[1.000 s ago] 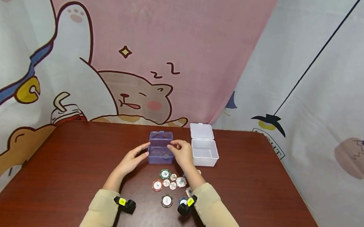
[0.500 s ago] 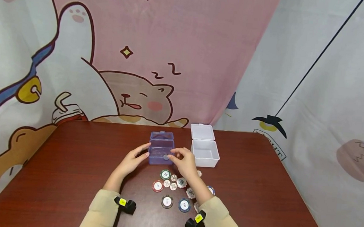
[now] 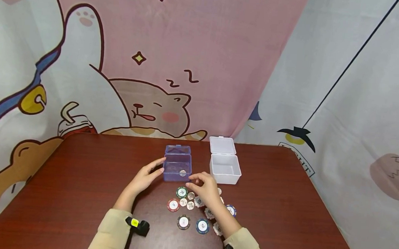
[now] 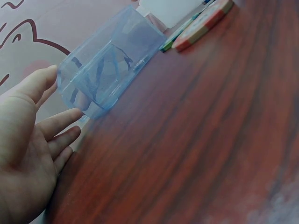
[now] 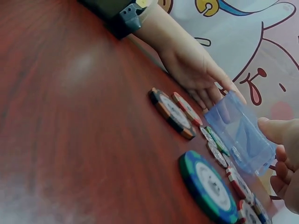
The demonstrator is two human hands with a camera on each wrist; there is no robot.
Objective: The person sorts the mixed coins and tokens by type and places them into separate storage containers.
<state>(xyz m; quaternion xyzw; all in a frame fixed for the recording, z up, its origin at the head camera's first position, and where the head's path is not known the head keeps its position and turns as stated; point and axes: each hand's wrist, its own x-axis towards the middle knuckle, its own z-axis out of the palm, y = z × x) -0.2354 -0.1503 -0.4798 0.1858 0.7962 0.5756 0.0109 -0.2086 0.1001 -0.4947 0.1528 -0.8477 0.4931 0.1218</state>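
Note:
My left hand (image 3: 143,179) touches the left side of a clear blue plastic box (image 3: 173,177), its thumb and fingers spread and fairly straight. The box's lid (image 3: 178,150) stands open at the back, and a small silver coin (image 3: 182,173) shows inside near the front. Off the box's front right corner hovers my right hand (image 3: 206,189), fingers loosely bent with nothing seen between them. Below it lie silver coins (image 3: 190,205) among poker chips: a green chip (image 3: 182,192), a red chip (image 3: 173,204), a black chip (image 3: 183,222) and a blue chip (image 3: 202,226).
Right of the blue box stands a white plastic box (image 3: 225,178) with its lid raised. More chips, such as a blue and white chip (image 3: 231,210) and a pale chip (image 3: 217,229), lie around my right forearm. A patterned curtain hangs behind the brown table (image 3: 283,206).
My right hand has drawn back from over the blue box, down and to the right toward the chips. The left hand stays against the box's side.

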